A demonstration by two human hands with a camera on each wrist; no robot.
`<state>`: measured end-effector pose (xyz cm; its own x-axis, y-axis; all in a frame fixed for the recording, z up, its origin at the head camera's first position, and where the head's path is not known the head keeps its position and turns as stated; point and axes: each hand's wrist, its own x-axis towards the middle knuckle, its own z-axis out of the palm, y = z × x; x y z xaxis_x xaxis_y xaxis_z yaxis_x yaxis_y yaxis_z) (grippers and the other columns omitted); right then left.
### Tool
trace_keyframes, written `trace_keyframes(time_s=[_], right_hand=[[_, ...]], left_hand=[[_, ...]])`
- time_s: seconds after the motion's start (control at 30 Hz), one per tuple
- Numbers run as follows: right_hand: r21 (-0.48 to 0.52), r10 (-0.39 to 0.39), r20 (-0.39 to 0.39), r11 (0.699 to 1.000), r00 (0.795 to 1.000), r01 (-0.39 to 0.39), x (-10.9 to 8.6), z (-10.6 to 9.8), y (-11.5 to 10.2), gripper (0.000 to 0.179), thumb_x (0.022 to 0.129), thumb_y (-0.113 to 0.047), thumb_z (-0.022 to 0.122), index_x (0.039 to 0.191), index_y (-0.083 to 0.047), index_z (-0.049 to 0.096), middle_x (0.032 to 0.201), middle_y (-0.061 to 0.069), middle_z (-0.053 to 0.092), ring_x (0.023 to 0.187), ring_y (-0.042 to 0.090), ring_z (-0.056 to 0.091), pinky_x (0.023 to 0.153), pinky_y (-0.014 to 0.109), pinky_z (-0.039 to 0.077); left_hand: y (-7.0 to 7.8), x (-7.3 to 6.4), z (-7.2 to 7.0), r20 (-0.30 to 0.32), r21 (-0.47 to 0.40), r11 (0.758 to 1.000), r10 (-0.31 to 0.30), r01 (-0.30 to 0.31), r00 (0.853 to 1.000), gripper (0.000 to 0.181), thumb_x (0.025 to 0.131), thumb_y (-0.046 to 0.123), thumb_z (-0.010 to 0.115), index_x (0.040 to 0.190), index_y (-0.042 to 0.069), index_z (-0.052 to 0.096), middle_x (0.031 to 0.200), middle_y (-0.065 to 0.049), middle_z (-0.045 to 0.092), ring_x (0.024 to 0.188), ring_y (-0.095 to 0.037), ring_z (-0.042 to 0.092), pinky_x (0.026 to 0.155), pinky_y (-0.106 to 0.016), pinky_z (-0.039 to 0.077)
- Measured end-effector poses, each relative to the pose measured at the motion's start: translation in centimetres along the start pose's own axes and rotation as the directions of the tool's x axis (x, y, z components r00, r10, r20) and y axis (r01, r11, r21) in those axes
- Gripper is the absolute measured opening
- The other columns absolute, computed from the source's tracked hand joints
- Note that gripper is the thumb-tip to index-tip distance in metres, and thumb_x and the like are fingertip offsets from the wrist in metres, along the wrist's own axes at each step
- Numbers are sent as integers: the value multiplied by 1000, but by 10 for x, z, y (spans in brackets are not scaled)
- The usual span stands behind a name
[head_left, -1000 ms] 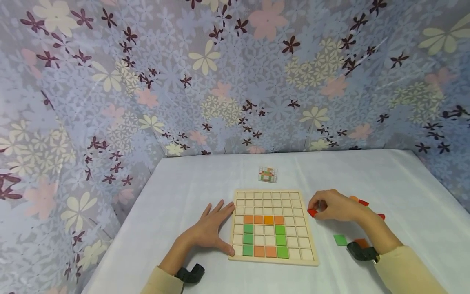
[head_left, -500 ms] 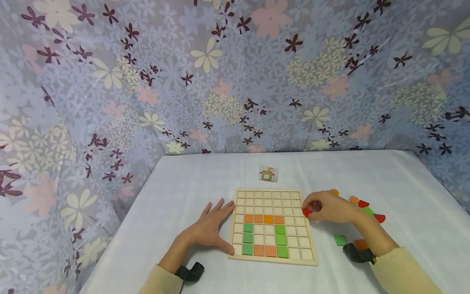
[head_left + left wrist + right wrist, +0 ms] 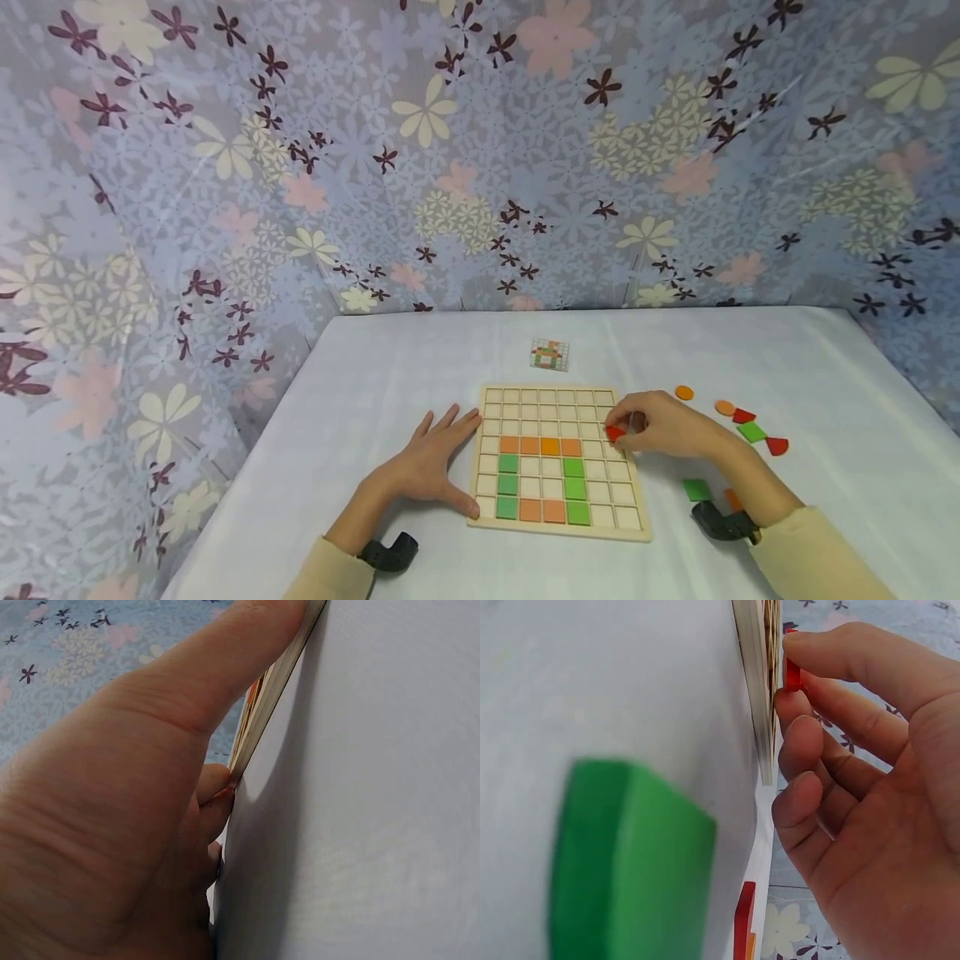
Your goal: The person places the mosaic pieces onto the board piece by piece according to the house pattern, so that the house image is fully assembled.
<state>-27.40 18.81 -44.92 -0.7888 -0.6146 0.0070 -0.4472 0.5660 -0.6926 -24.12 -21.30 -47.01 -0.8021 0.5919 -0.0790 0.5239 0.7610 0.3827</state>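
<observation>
L hand [image 3: 105, 817] at pale board [image 3: 268, 701]: thumb [image 3: 232, 652] against side edge, fingertips [image 3: 215, 780] touching farther along; white cloth [image 3: 390, 787] w/ shadow [image 3: 281, 802] beside board, floral fabric [image 3: 67, 652] in bkgd

backdrop [image 3: 480, 167]: grey-blue, floral, behind and left | tablecloth [image 3: 405, 358]: white, creased

No text, label, brand or number can be read. The small card [image 3: 550, 354] beyond the far edge of the board [image 3: 538, 412] bears a printed grid with a coloured pattern in red, orange and green; any lettering on it is too small to tell. No marking can be read on the coloured tiles [image 3: 573, 488] inside the board or the loose pieces [image 3: 752, 432] to its right.
</observation>
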Motion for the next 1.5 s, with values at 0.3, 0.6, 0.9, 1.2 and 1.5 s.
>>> trace_keyframes(time_s=[0.3, 0.6, 0.9, 1.2, 1.5], right_hand=[[17, 13, 15, 1000, 1000, -13, 6, 7, -7, 29, 84, -28, 76, 109, -15, 68, 88, -4, 61, 72, 15, 54, 61, 27, 48], [-32, -3, 16, 999, 1000, 3, 8, 14, -12, 23, 85, -23, 75, 107, -17, 68, 85, -5, 57, 74, 14, 51, 62, 26, 46], [-65, -65, 18, 996, 998, 66, 8, 22, -15, 20, 86, -19, 74, 105, -16, 68, 86, -7, 57, 73, 12, 51, 62, 26, 47], [-38, -61, 34, 997, 998, 63, 11, 23, -19, 27, 84, -24, 76, 109, -15, 69, 80, -7, 58, 67, 10, 51, 59, 25, 47], [-19, -56, 42, 998, 998, 57, 12, 22, -20, 33, 86, -18, 73, 118, -11, 64, 80, -8, 60, 66, 9, 54, 59, 25, 48]], left_hand=[[0, -1, 0, -5, 7, 1000, -7, 7, 1000, 135, 50, 86, 66, 156, 18, 17, 160, 6, 13, 146, -23, 0, 114, -50, -5], [0, 1, 0, 4, 8, 1000, -8, 8, 1000, 135, 50, 85, 67, 156, 20, 16, 160, 7, 12, 146, -21, -2, 114, -49, -6], [0, 0, 2, 10, 2, 1000, -7, 7, 1000, 134, 50, 85, 67, 156, 20, 16, 160, 7, 12, 146, -22, -1, 114, -50, -6], [1, 1, -1, 8, -7, 1000, -16, 16, 1000, 134, 50, 85, 68, 156, 20, 17, 159, 7, 12, 146, -21, -1, 114, -49, -6], [0, 1, 0, 12, -2, 1000, -26, 26, 1000, 134, 50, 85, 68, 156, 21, 16, 159, 9, 11, 146, -20, -3, 114, -48, -7]])
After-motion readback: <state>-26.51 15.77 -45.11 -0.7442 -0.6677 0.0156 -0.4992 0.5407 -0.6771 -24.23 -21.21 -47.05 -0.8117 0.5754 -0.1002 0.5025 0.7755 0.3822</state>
